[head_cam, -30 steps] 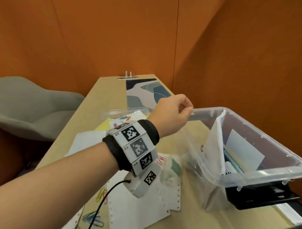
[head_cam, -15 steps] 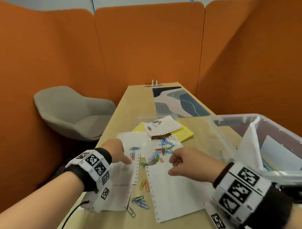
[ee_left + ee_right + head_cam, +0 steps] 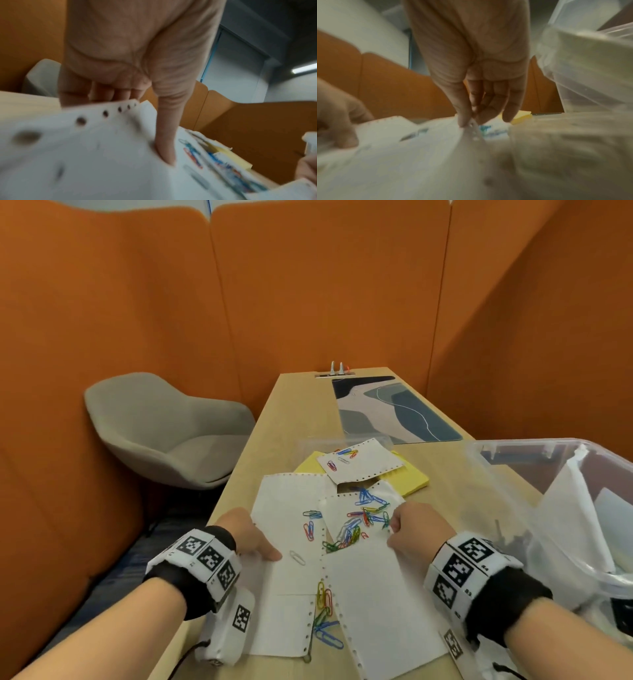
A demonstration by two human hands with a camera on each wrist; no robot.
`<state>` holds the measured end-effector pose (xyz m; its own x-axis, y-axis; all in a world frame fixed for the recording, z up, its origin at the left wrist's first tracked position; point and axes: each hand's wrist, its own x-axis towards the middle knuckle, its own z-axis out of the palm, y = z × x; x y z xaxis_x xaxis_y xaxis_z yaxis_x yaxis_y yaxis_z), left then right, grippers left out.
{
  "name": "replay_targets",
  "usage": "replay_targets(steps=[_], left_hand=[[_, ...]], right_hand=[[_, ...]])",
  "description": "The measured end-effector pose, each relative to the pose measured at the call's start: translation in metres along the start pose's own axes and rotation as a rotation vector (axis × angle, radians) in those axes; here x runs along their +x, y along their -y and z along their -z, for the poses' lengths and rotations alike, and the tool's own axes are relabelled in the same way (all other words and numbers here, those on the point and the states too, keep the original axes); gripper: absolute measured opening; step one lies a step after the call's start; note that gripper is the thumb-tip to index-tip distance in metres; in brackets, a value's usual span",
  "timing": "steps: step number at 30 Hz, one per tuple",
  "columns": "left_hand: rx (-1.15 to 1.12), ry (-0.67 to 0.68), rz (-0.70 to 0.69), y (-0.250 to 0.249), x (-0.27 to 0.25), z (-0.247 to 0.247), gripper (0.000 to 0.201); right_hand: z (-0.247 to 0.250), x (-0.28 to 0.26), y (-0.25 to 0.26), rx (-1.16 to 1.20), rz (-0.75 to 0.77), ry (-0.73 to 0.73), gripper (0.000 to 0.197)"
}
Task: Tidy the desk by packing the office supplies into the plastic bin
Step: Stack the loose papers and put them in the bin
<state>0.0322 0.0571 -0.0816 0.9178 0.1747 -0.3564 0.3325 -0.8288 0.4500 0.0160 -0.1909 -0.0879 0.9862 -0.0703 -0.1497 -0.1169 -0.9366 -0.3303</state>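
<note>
Two white perforated sheets lie on the desk, strewn with coloured paper clips (image 3: 352, 529). My left hand (image 3: 263, 549) holds the left sheet (image 3: 284, 518) at its left edge: the thumb (image 3: 164, 148) presses on top and the fingers curl beneath it. My right hand (image 3: 394, 529) pinches the right edge of the right sheet (image 3: 376, 594) between thumb and forefinger, as the right wrist view shows at the pinch point (image 3: 467, 121). The clear plastic bin (image 3: 486, 460) stands at the right and holds white paper and pens.
A yellow note pad (image 3: 411, 481) and a small sheet (image 3: 363, 463) with a few clips lie behind. More clips (image 3: 323, 611) sit between the sheets near the front. A patterned mat (image 3: 394, 412) covers the far end of the desk. A grey chair (image 3: 164, 433) stands left. Orange partitions enclose the desk.
A second ago my left hand was raised at the bin's rim; it has come down onto the left sheet. My right hand came into view and took the right sheet's edge.
</note>
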Motion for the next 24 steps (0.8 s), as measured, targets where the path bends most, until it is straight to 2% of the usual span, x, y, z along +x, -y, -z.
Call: replay_targets(steps=[2, 5, 10, 13, 17, 22, 24], left_hand=[[-0.072, -0.062, -0.047, -0.001, 0.001, 0.006, 0.032], [-0.195, -0.165, -0.162, -0.007, -0.004, 0.021, 0.036], [-0.163, -0.437, -0.502, -0.031, -0.027, 0.041, 0.024], [-0.169, -0.553, -0.597, -0.041, -0.029, 0.042, 0.023], [-0.387, -0.497, -0.559, -0.041, -0.019, 0.038, 0.032], [-0.878, -0.440, -0.453, -0.037, -0.014, 0.043, 0.021], [-1.067, -0.370, -0.438, -0.039, -0.017, 0.045, 0.020]], right_hand=[[0.003, 0.006, -0.003, 0.060, -0.018, -0.042, 0.018], [0.018, 0.007, -0.002, 0.185, -0.014, -0.178, 0.012], [0.045, -0.003, 0.007, 0.435, 0.157, -0.391, 0.006], [0.050, -0.009, 0.008, 0.509, 0.196, -0.551, 0.003], [0.054, -0.013, 0.008, 0.617, 0.179, -0.690, 0.018], [0.061, -0.013, 0.001, 0.740, 0.036, -0.684, 0.030], [0.061, -0.015, -0.001, 0.804, 0.025, -0.685, 0.038]])
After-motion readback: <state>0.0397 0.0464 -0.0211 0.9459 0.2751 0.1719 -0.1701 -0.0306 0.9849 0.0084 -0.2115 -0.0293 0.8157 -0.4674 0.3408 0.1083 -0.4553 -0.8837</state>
